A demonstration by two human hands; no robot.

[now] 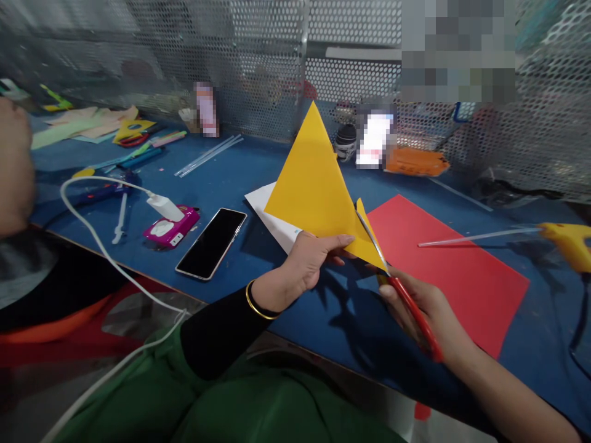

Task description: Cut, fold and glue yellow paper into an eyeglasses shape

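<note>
A yellow sheet of paper (309, 178), pointed at the top, is pinched in my left hand (307, 258) along its lower edge, thumb on top. My right hand (422, 307) grips a pair of scissors (415, 314) with red handles. The blades lie across the right corner of the yellow paper, and a narrow flap stands up beside the cut. Part of the right fingers is hidden behind the handles. Below the yellow paper, a white sheet (272, 212) lies on the table. A red sheet (452, 271) rests under and beyond the scissors.
A black-screened phone (212, 243) and a pink socket block (172, 226) with a white cable lie left. A yellow glue gun (567, 243) with a clear stick sits right. Paper scraps (87, 123) lie far left, near another person's arm (16, 166). Perforated metal (258, 55) closes the back.
</note>
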